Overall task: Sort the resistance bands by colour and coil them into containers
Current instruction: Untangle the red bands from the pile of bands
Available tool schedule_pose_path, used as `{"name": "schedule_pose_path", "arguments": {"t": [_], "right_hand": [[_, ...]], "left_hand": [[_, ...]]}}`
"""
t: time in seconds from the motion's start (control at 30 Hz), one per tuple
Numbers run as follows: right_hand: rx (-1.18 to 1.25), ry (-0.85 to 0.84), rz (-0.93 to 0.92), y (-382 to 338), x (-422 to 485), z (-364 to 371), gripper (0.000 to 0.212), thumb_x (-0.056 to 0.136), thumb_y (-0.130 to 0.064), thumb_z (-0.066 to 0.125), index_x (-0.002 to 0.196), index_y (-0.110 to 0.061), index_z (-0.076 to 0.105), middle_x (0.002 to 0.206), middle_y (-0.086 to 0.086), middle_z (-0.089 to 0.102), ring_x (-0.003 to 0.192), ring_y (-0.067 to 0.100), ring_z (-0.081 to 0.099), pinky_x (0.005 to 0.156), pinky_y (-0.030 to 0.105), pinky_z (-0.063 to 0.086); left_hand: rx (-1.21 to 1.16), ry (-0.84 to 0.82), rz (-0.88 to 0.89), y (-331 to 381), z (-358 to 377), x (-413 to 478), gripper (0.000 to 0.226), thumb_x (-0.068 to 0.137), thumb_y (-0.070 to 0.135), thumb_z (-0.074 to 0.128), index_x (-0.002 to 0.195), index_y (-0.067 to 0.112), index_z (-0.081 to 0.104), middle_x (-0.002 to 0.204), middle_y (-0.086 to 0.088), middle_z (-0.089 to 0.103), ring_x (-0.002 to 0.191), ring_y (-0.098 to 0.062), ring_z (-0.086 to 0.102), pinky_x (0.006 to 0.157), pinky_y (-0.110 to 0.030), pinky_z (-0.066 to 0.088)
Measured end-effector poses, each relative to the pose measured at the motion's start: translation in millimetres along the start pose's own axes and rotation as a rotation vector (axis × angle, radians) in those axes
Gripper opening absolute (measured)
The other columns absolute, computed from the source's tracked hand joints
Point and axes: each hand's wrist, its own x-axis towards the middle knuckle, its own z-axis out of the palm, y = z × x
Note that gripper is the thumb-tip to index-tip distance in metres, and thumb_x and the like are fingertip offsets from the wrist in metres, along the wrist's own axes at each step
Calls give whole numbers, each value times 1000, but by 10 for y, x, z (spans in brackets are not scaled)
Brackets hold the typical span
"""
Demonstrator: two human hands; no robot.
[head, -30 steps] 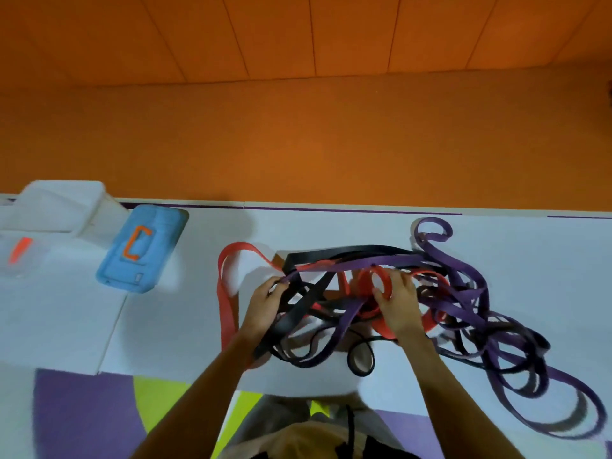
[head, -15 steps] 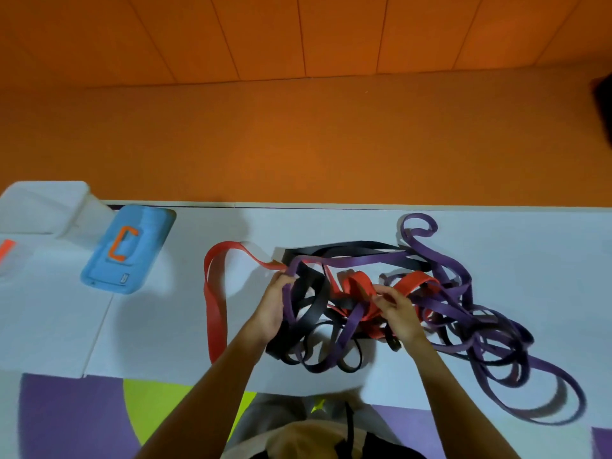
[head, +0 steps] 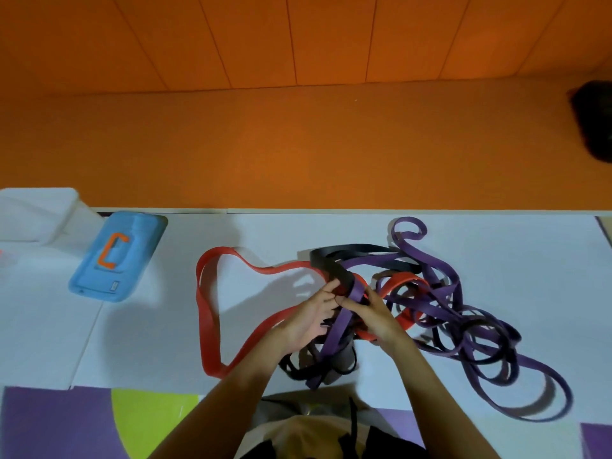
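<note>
A tangle of resistance bands lies on the white table (head: 546, 270). A wide red band (head: 207, 313) loops out to the left. Purple bands (head: 496, 352) sprawl to the right. Black bands (head: 351, 253) cross the top and hang below my hands. My left hand (head: 311, 319) and my right hand (head: 374, 313) meet at the middle of the tangle. Their fingers pinch a purple band (head: 356, 289) where it crosses a black one. Which strands each hand grips beyond that is partly hidden.
A blue container lid (head: 116, 256) with an orange handle lies at the left. A clear plastic container (head: 36, 213) stands at the far left edge. Behind the table runs an orange wall (head: 298, 144). A purple and yellow floor mat (head: 99, 422) shows below the table's front edge.
Both hands have come together at the centre of the tangle. The red band's loop has spread wider to the left, and black strands now dangle below my hands.
</note>
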Motion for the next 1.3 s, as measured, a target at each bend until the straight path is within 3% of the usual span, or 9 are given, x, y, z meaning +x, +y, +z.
{"name": "schedule_pose_path", "arguments": {"t": [0.27,0.4,0.5,0.67,0.77,1.0,1.1,1.2,1.3], "right_hand": [[-293,114,19,74,44,150,42,91,-12,75,121,-34,57,108,5,75,102,25,74,91,48,63],[-233,249,-25,68,13,-25,35,91,-5,71,121,-19,61,98,15,71,85,30,70,71,43,57],[-125,350,-83,8,-46,-255,27,90,-3,70,111,-20,65,98,10,71,89,28,69,77,44,57],[19,458,-139,-102,-178,-602,32,89,-1,67,110,-25,67,94,-4,78,95,24,72,83,41,60],[71,487,-195,-130,-258,-730,40,88,1,70,119,-22,69,111,6,78,106,27,74,93,44,60],[374,477,-44,-128,-209,-587,35,91,1,73,124,6,66,118,31,73,112,50,70,90,51,63],[487,348,-4,-144,-129,-305,42,91,1,76,130,7,66,122,29,73,117,49,69,91,52,63],[567,186,11,-172,-62,-21,36,97,-4,69,132,7,64,129,31,69,125,51,64,96,52,61],[456,-8,-56,-209,-45,105,38,109,-26,57,138,-3,66,144,24,63,138,40,58,116,50,47]], "left_hand": [[109,29,59,65,-371,26,33,109,17,49,135,23,69,135,4,73,126,-16,68,107,-34,52],[449,338,123,66,-510,154,29,107,7,50,109,14,78,128,-1,72,128,-24,63,105,-28,48],[681,499,76,-49,-617,241,25,104,8,57,126,7,68,140,-9,62,133,-28,57,109,-31,45],[811,380,-102,-158,-592,268,56,98,28,71,148,15,51,150,-8,57,138,-30,55,116,-41,42],[945,326,-79,-222,-554,273,46,102,36,68,143,17,58,145,-8,64,132,-30,60,116,-48,45],[1208,341,31,-469,-492,151,33,112,42,45,126,22,67,123,-3,71,110,-22,68,102,-34,54],[1021,396,226,-395,-384,117,24,109,30,55,130,28,66,125,2,68,120,-22,65,99,-28,51],[322,216,196,-192,-156,20,26,107,58,47,118,52,69,115,21,74,115,-3,68,92,-18,50],[79,131,114,-168,-86,9,55,92,83,51,137,54,60,137,15,70,128,-13,65,106,-43,50]]}}
